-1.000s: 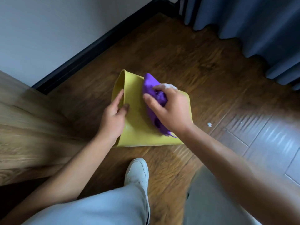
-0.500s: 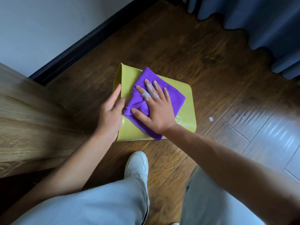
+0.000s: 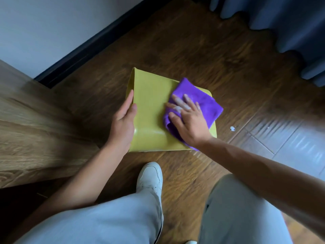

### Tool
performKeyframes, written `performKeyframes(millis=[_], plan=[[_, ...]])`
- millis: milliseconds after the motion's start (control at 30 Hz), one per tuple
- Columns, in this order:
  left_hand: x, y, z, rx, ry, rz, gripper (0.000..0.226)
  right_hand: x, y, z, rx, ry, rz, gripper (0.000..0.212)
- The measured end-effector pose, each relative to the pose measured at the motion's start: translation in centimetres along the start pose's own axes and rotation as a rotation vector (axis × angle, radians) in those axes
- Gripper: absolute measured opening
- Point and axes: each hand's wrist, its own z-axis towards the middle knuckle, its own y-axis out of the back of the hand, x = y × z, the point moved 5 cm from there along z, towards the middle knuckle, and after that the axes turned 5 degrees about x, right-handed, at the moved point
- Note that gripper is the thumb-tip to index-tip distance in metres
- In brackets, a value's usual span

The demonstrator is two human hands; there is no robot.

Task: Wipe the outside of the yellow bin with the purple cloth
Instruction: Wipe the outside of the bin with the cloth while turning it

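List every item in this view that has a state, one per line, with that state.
yellow bin: lying on its side on the floor, open end at left.
purple cloth: spread flat on the bin's upper wall, right part.
left hand: gripping the bin's rim edge.
right hand: open, palm pressed on the cloth.
white shoe: planted on the floor.

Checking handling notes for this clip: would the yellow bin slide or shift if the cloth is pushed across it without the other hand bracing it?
Probably. The bin lies on its side on smooth wood floor, and the left hand braces its edge. Its glossy wall looks like light plastic, so the right hand pressing the cloth could skid it.
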Motion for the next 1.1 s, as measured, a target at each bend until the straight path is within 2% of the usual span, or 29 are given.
performKeyframes(millis=[133, 267, 333, 467, 533, 633, 733, 800, 867, 967, 1033, 1100], plan=[[-0.4, -0.3, 0.2, -0.031, -0.046, 0.049, 0.039, 4.8, -1.0, 0.8, 0.003, 0.211, 0.024, 0.047], [-0.5, -0.7, 0.3, -0.044, -0.042, 0.070, 0.041, 3.8, -1.2, 2.3, -0.103, 0.292, -0.114, 0.066], [0.0, -0.9, 0.1, -0.031, 0.011, 0.014, 0.042, 1.3, -0.9, 2.8, -0.141, 0.194, -0.200, 0.078], [1.2, -0.2, -0.3, 0.010, 0.077, 0.009, 0.047, -5.5, 1.1, 2.1, -0.144, -0.201, -0.272, 0.090], [0.9, -0.4, -0.6, 0.043, 0.042, 0.077, 0.049, -8.0, 1.9, 0.6, -0.150, -0.362, -0.181, 0.091], [-1.0, -2.1, -0.7, 0.082, -0.052, 0.173, 0.046, -9.0, 1.7, -3.3, -0.278, -0.424, 0.002, 0.082], [-2.6, -4.1, -0.6, 0.140, -0.058, 0.240, 0.044, -8.4, 0.5, -6.6, -0.404, -0.382, 0.121, 0.065], [-2.7, -5.1, -0.6, 0.164, -0.028, 0.291, 0.045, -6.0, 0.2, -6.9, -0.434, -0.268, 0.185, 0.054], [-2.7, -5.5, -0.7, 0.115, -0.034, 0.325, 0.046, -2.2, 0.1, -5.7, -0.391, -0.101, 0.209, 0.048], [-2.5, -5.5, -0.1, 0.033, -0.072, 0.349, 0.046, 2.1, 0.4, -3.0, -0.328, 0.067, 0.102, 0.048], [-2.0, -4.9, 0.2, 0.008, -0.062, 0.285, 0.046, 1.9, 0.2, -1.7, -0.299, 0.068, -0.002, 0.056], [-0.9, -3.8, 0.1, -0.014, -0.025, 0.193, 0.047, -1.1, 0.4, -0.8, -0.277, -0.093, -0.081, 0.063]])
